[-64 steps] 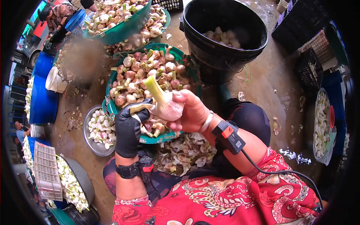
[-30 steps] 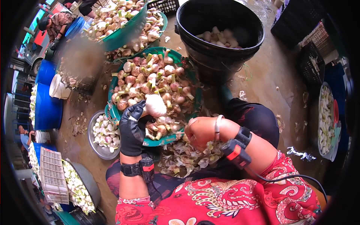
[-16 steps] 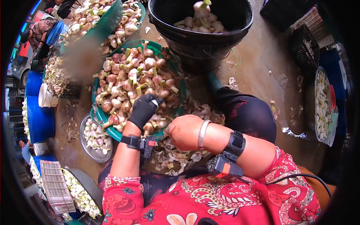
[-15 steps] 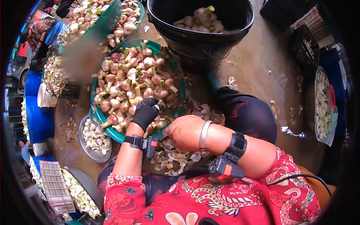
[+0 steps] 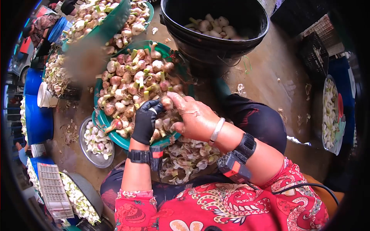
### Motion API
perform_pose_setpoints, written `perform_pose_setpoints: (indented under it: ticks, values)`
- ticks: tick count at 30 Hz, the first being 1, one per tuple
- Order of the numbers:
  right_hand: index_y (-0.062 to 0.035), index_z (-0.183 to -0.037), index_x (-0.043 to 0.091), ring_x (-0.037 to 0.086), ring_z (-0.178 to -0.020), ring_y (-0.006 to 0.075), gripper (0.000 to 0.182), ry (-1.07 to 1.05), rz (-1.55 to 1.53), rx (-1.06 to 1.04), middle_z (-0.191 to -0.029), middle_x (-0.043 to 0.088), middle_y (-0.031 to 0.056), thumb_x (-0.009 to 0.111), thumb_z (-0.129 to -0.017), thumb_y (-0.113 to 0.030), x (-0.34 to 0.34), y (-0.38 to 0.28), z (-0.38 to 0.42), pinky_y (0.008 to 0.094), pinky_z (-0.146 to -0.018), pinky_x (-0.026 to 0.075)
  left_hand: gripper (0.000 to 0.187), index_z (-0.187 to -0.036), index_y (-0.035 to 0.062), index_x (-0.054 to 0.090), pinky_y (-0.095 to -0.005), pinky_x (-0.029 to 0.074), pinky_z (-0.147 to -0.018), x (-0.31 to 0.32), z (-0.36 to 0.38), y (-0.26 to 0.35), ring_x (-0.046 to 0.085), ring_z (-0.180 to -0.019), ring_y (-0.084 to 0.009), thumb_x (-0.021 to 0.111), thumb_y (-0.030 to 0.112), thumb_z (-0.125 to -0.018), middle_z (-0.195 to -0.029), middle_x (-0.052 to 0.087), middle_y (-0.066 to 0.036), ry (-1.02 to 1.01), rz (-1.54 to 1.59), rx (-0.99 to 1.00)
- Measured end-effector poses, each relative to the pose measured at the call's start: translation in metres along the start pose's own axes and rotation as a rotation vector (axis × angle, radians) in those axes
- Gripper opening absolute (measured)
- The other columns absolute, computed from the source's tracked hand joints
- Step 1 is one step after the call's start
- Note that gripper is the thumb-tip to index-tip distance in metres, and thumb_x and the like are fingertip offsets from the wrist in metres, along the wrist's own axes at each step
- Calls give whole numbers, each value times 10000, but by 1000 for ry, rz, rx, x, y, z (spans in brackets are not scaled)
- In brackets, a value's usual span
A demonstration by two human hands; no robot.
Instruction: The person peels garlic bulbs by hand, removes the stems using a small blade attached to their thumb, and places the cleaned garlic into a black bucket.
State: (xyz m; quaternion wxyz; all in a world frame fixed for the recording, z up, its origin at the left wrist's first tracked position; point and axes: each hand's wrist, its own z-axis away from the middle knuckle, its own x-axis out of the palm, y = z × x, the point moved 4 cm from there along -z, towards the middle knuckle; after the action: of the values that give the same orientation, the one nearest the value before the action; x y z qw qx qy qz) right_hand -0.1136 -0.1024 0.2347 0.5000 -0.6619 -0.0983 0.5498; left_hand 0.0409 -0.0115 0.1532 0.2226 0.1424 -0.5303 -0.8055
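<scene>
One round, papery bulb [image 5: 166, 103] touches the gloved left hand [image 5: 145, 120] and bare right hand [image 5: 196, 117].

1 deep black plastic bucket [image 5: 210, 44] stood | left of it: 3+ round green plastic basins [image 5: 122, 142] | farther left: 1 small round grey bowl [image 5: 101, 161]

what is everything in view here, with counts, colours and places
bulb: one, brownish, at the hands
garlic: many, white to purple, centre heap
green tubs: several, green, centre and top left
bowl: one, silver, left
husks: uncounted, tan, below centre
bucket: one, black, top centre
pail: one, white, left
blue tubs: several, blue, both sides
crates: several, black, right
grey tub: one, grey, lower left
left hand: one, black glove, centre
right hand: one, bare, centre
knee: one, dark trousers, right
</scene>
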Motion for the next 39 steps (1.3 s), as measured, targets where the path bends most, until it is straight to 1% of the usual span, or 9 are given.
perform_pose_setpoints:
  ticks: [2,4,6,7,10,12,19,29,39]
  values:
    - [-79,-1296,462,615,-949,294,623,159,-131,-199,-1014,602,150,686,-714,-71,9,-11,-10,379,-813,497,191,-1033,-32,622,-266,498,-760,5,38,38,613,-838,-129,551,51,-876,-927,637,-44,-89,-65,208]
    - [-44,-1175,545,627,-829,342,508,121,-524,-194,-893,632,197,667,-686,-107,18,-13,-16,375,-772,509,175,-1026,-37,600,-294,504,-821,0,59,63,622,-869,-148,538,63,-896,-947,647,-87,-24,-27,180]
    - [-28,-1125,593,569,-828,49,400,2,-839,-75,-901,623,5,696,-739,-12,13,-24,-9,228,-723,488,190,-1058,-33,586,-319,483,-878,-14,70,71,607,-938,-158,518,77,-918,-968,643,-95,28,445,247]
    - [-25,-1139,577,583,-848,64,411,-57,-948,22,-933,633,21,699,-747,-15,14,-23,-10,232,-738,492,210,-1090,-31,571,-347,460,-924,-26,75,74,591,-984,-169,494,94,-940,-987,641,-104,9,619,172]
    - [-13,-1174,534,618,-910,110,452,-173,-1003,170,-1026,649,64,706,-757,-18,9,-28,-9,252,-792,504,197,-1046,-7,620,-259,483,-774,-42,86,67,596,-856,-113,590,130,-907,-961,658,-65,-22,-314,179]
    - [-17,-1171,545,623,-921,119,446,-201,-1202,78,-1041,646,69,698,-753,2,15,-37,-11,255,-804,512,219,-1035,-3,639,-251,505,-769,-36,98,60,629,-853,-125,590,174,-917,-952,665,-48,46,-376,154]
    - [-22,-1188,550,623,-972,142,462,-231,-1201,-32,-1049,652,70,706,-758,46,39,-49,-15,287,-868,519,263,-1138,-12,580,-273,517,-768,-26,94,70,630,-878,-135,566,147,-930,-986,658,-68,-2,451,232]
    - [4,-1153,563,638,-924,138,384,-207,-1298,282,-1022,652,62,704,-799,-43,39,-44,-18,293,-847,519,230,-1125,-33,576,-301,525,-809,-25,97,70,634,-928,-180,503,81,-939,-1055,641,-113,17,482,195]
    - [-18,-1207,535,599,-923,109,395,-128,-1293,71,-1041,642,58,671,-838,-55,53,-47,-18,250,-808,486,204,-1080,-33,599,-251,523,-733,-34,93,65,637,-819,-138,559,46,-897,-970,656,-74,82,333,204]
